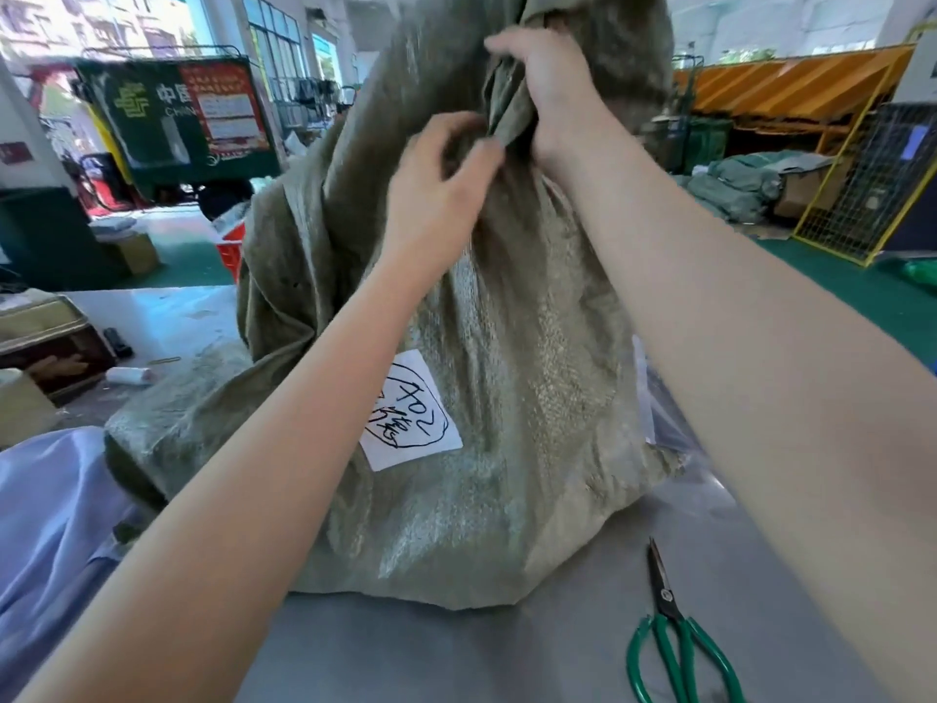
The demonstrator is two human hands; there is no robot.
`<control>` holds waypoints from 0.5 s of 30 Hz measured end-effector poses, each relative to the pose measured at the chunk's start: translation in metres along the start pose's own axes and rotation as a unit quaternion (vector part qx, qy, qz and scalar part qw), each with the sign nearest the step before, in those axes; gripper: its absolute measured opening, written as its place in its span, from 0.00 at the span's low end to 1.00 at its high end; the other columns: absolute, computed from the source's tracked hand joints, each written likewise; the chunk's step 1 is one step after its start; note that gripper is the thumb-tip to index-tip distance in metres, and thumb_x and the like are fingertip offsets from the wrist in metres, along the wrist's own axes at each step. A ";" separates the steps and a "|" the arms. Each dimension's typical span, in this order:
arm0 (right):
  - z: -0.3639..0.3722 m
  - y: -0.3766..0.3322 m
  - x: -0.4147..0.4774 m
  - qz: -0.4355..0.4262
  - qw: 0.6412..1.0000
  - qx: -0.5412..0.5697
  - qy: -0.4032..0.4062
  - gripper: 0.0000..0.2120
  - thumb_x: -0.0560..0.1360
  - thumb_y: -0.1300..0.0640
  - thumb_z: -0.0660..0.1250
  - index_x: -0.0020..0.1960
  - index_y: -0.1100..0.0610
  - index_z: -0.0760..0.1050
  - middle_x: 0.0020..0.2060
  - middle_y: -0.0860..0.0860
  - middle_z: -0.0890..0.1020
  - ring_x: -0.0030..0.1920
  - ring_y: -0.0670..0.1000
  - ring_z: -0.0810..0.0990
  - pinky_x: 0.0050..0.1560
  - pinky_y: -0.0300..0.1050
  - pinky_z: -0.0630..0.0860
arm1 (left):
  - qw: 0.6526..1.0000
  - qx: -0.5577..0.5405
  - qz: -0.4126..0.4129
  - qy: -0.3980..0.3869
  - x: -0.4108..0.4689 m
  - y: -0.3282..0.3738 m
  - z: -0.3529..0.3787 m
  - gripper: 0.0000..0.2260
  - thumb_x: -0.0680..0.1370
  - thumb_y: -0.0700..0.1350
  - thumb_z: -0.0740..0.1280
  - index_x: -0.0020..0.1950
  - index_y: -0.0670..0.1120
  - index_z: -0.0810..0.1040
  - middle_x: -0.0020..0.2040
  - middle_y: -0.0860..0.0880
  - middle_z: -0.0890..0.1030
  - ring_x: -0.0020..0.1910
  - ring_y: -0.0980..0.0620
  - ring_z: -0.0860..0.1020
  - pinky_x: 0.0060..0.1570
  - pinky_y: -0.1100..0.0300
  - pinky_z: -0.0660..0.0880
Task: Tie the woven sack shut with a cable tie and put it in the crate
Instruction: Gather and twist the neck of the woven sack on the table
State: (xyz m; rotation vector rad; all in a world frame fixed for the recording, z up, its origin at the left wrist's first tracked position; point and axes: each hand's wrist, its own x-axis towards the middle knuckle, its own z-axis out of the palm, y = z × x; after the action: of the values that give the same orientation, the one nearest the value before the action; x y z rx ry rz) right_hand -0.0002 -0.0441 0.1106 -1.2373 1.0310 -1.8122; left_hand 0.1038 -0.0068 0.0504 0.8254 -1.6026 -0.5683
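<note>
A large olive-green woven sack point(507, 388) stands upright on the grey table point(507, 652) right in front of me, with a white handwritten label point(410, 411) on its front. My right hand point(545, 88) grips the gathered neck of the sack near the top. My left hand point(436, 187) is just below and to the left, its fingers pinching the bunched fabric at the neck. No cable tie is visible. A red crate point(232, 251) shows partly on the floor behind the sack's left side.
Green-handled scissors point(669, 636) lie on the table at the lower right. At the left sit a brown box point(50, 342), a small white roll point(129, 375) and lilac fabric point(50, 525). A green delivery vehicle point(177, 119) and yellow mesh cages point(862, 185) stand beyond.
</note>
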 end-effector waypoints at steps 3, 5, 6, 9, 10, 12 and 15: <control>0.019 -0.014 0.000 -0.045 0.997 -0.017 -0.052 0.07 0.62 0.63 0.67 0.36 0.59 0.69 0.34 0.59 0.74 0.37 0.56 0.75 0.41 0.47 0.71 | 0.983 0.020 -0.005 0.181 0.011 0.000 -0.024 0.14 0.72 0.51 0.64 0.55 0.47 0.73 0.50 0.52 0.75 0.52 0.54 0.73 0.58 0.62 0.69; 0.029 -0.021 -0.002 -0.039 0.994 -0.051 -0.083 0.06 0.57 0.63 0.64 0.31 0.59 0.67 0.31 0.58 0.71 0.33 0.56 0.72 0.39 0.47 0.69 | 0.973 0.109 -0.054 0.197 0.019 0.000 -0.033 0.24 0.72 0.55 0.67 0.64 0.47 0.66 0.63 0.47 0.70 0.64 0.47 0.68 0.67 0.52 0.62; 0.034 -0.025 -0.003 -0.034 0.991 -0.075 -0.102 0.06 0.55 0.63 0.63 0.30 0.59 0.67 0.29 0.57 0.71 0.31 0.55 0.70 0.37 0.46 0.69 | 0.967 0.144 -0.078 0.194 0.022 0.001 -0.036 0.30 0.72 0.56 0.68 0.68 0.48 0.61 0.68 0.46 0.66 0.69 0.44 0.64 0.69 0.50 0.59; 0.044 -0.031 -0.009 -0.015 0.982 -0.095 -0.161 0.10 0.50 0.65 0.63 0.28 0.59 0.63 0.27 0.56 0.70 0.32 0.57 0.67 0.34 0.45 0.68 | 0.968 0.150 -0.073 0.189 0.030 0.004 -0.043 0.39 0.70 0.56 0.70 0.73 0.48 0.52 0.74 0.45 0.62 0.72 0.44 0.62 0.70 0.48 0.59; 0.047 -0.031 -0.009 -0.007 0.982 -0.073 -0.177 0.10 0.51 0.66 0.62 0.28 0.58 0.62 0.27 0.55 0.69 0.32 0.57 0.67 0.33 0.43 0.67 | 0.972 0.137 -0.077 0.175 0.033 0.004 -0.045 0.39 0.70 0.56 0.69 0.73 0.47 0.53 0.73 0.46 0.65 0.70 0.45 0.66 0.68 0.50 0.63; 0.052 -0.030 -0.010 -0.005 0.977 -0.048 -0.208 0.08 0.53 0.67 0.60 0.28 0.59 0.63 0.28 0.54 0.69 0.30 0.55 0.69 0.31 0.40 0.67 | 0.977 0.111 -0.095 0.153 0.041 0.004 -0.051 0.32 0.71 0.55 0.68 0.70 0.46 0.62 0.66 0.46 0.74 0.63 0.46 0.74 0.61 0.55 0.70; 0.058 -0.030 0.001 -0.021 0.976 -0.059 -0.209 0.17 0.50 0.66 0.64 0.39 0.63 0.70 0.37 0.59 0.72 0.37 0.57 0.73 0.37 0.44 0.71 | 0.975 0.102 -0.083 0.178 0.052 0.003 -0.055 0.19 0.73 0.53 0.65 0.61 0.45 0.74 0.56 0.47 0.81 0.55 0.46 0.78 0.57 0.52 0.75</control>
State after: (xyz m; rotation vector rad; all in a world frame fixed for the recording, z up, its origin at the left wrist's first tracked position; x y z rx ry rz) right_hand 0.0513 -0.0443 0.1508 -1.6358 0.8848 -1.4463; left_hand 0.1541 -0.0406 0.0963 1.1550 -1.2823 -0.3504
